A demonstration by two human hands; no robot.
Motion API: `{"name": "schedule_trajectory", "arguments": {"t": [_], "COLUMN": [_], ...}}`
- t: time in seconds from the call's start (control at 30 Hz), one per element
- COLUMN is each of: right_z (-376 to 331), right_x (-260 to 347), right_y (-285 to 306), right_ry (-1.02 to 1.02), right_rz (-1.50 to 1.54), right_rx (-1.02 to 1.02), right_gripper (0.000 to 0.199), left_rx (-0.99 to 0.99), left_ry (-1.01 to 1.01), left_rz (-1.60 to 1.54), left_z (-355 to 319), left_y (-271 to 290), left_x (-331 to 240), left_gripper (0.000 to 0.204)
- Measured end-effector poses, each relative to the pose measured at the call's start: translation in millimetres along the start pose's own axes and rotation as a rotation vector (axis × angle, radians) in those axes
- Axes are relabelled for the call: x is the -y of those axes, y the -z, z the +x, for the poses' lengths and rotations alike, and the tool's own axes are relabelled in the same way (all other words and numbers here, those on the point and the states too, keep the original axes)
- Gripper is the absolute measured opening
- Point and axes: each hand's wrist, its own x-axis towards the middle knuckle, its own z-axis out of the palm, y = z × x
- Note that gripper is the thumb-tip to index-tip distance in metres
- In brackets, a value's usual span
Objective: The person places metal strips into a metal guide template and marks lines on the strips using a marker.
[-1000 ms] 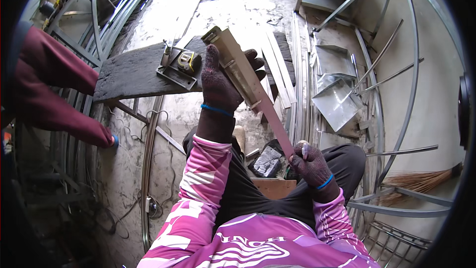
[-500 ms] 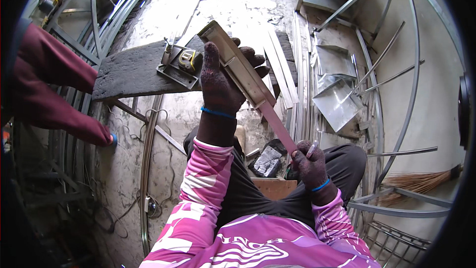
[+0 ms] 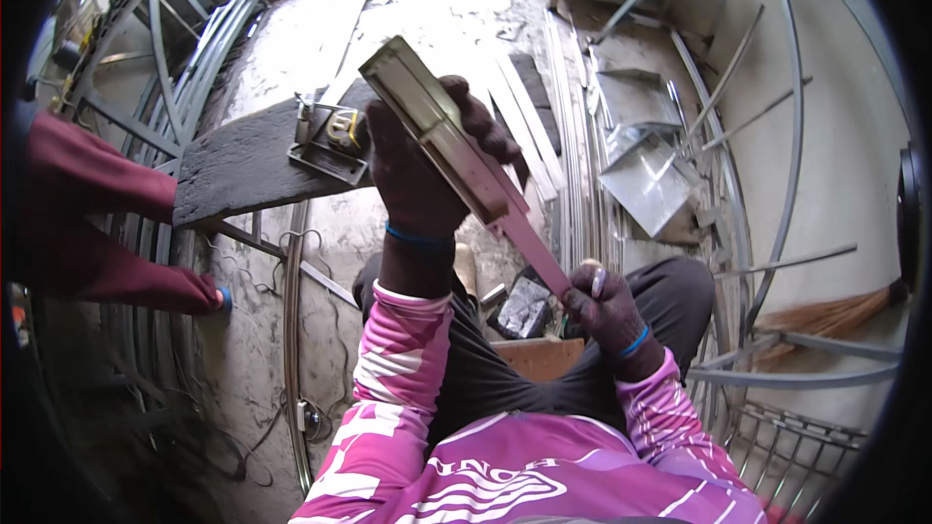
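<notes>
A grey metal channel (image 3: 451, 144) slants across the middle, its far end up and to the left. From its near end runs a narrow flat strip (image 3: 537, 252), pinkish in this light. My left hand (image 3: 413, 175), in a dark knit glove with a blue wristband, is closed around the channel from below, fingers curled over its right side. Lower right, my gloved right hand (image 3: 610, 315) grips the near end of the strip. A small pale, pen-like piece (image 3: 598, 281) sticks up between its fingers; its kind is not clear.
Beyond my left hand, a dark wooden plank (image 3: 228, 170) carries a yellow tape measure (image 3: 343, 130) and a metal bracket (image 3: 328, 165). A person in maroon trousers (image 3: 116, 170) stands at left. Sheet-metal pieces (image 3: 646, 189), long bars and a straw broom (image 3: 825, 320) lie to the right.
The channel has rolled slightly, showing more of its hollow inner side, and my left hand has turned with it. The channel and both hands sit a little further left; the whole view has shifted.
</notes>
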Motion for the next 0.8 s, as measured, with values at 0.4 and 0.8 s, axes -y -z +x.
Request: {"name": "schedule_trajectory", "arguments": {"t": [0.4, 0.8], "right_z": [2, 31], "right_x": [4, 38], "right_y": [-26, -3], "right_ry": [-0.048, 0.194], "right_rz": [0.163, 0.013], "right_rx": [0.206, 0.182], "right_gripper": [0.019, 0.065], "left_rx": [-0.572, -0.804], "left_ry": [0.174, 0.137], "left_rz": [0.296, 0.186], "left_z": [-2, 2], "left_y": [44, 62], "left_x": [27, 50], "left_gripper": [0.074, 0.046]}}
